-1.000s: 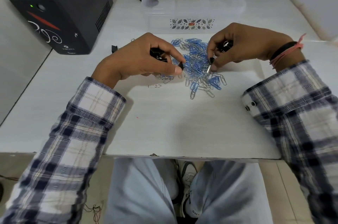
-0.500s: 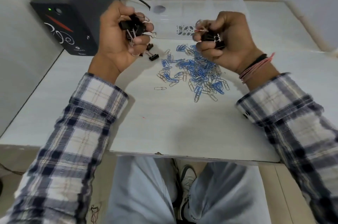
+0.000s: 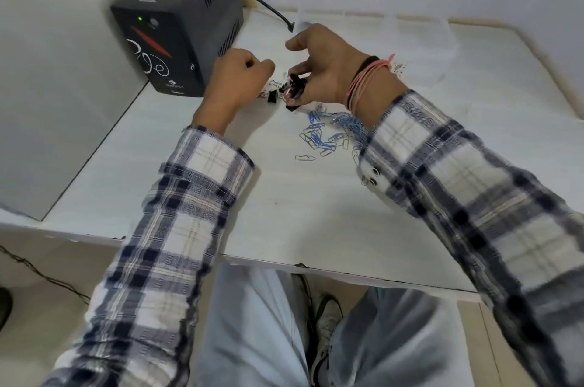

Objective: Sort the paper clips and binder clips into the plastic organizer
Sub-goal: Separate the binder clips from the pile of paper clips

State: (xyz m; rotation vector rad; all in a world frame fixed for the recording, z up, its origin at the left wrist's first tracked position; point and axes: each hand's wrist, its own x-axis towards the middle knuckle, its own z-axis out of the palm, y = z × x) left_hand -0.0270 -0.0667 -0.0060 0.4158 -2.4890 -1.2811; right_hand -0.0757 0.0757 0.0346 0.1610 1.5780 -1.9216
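1. Clear plastic organizer (image 3: 442,39) sat at the table's (image 3: 158,190) far edge; its contents were unreadable.
2. My right hand (image 3: 322,67) gripped black binder clips (image 3: 294,89).
3. My left hand (image 3: 237,76) was fisted; I cannot tell whether it held anything.
4. Blue paper clips (image 3: 325,133) lay on the table by my right sleeve (image 3: 458,181).

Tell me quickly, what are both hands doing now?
Left hand: fingers curled; what it holds cannot be told.
Right hand: holding black binder clips.
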